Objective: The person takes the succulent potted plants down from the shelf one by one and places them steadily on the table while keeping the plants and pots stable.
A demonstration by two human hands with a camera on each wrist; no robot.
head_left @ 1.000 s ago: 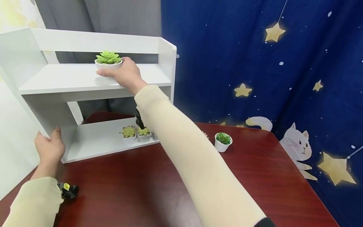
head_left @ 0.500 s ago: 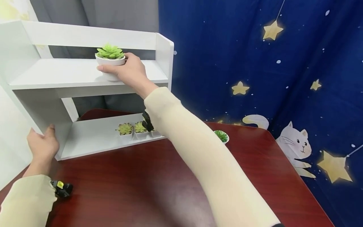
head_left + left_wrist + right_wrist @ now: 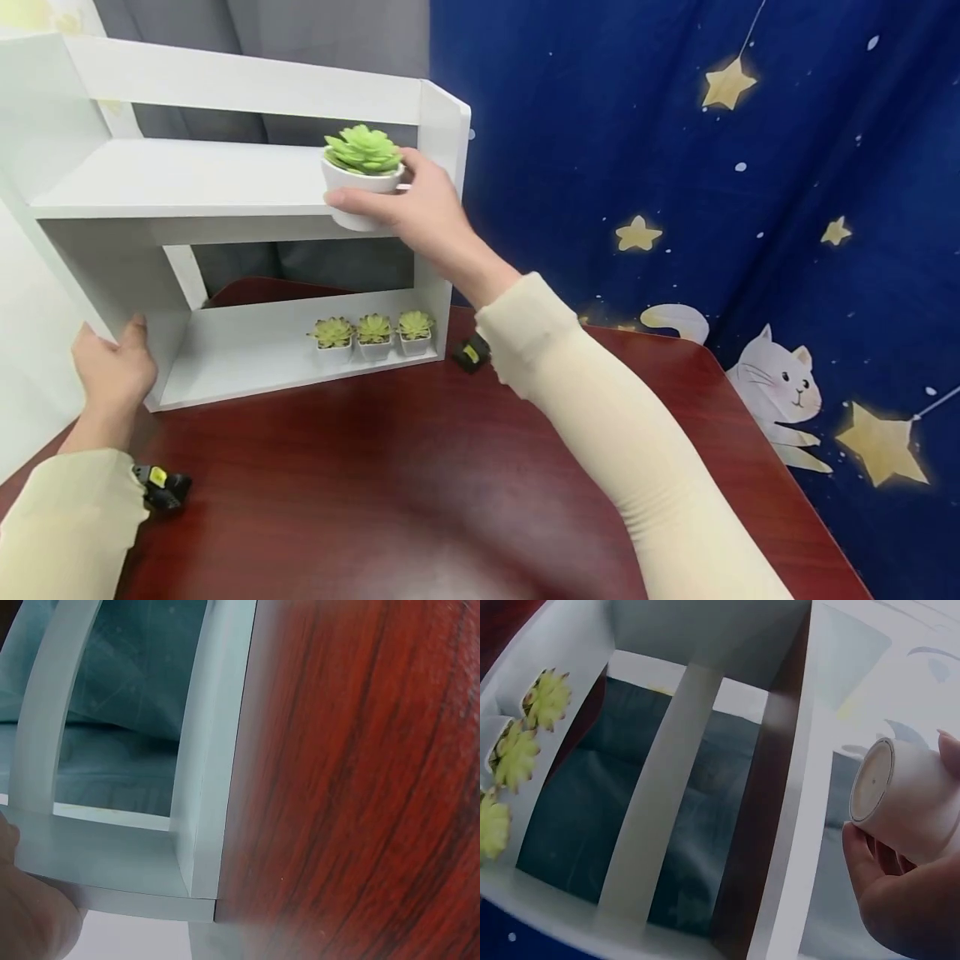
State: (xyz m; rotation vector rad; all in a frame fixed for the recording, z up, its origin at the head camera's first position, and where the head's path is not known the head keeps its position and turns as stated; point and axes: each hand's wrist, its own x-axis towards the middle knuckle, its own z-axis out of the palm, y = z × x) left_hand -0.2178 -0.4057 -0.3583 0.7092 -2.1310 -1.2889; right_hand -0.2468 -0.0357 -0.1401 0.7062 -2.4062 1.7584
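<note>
The potted succulent [image 3: 362, 165] has plump, bright green leaves in a smooth, round white pot, its base exposed in the right wrist view. The right hand [image 3: 431, 210] grasps it, lifted, at the upper front edge of the white shelf unit [image 3: 210, 171]. The left hand [image 3: 116, 371] grips the side panel, fingers partly hidden. The yellow patch [image 3: 158, 477] on the black wrist camera [image 3: 174, 493] is too small to read.

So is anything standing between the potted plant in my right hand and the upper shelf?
Nothing visible. Your right hand grips the potted plant, and no other thing shows between it and the upper shelf. The three small succulents stand below, on the lower shelf.
</note>
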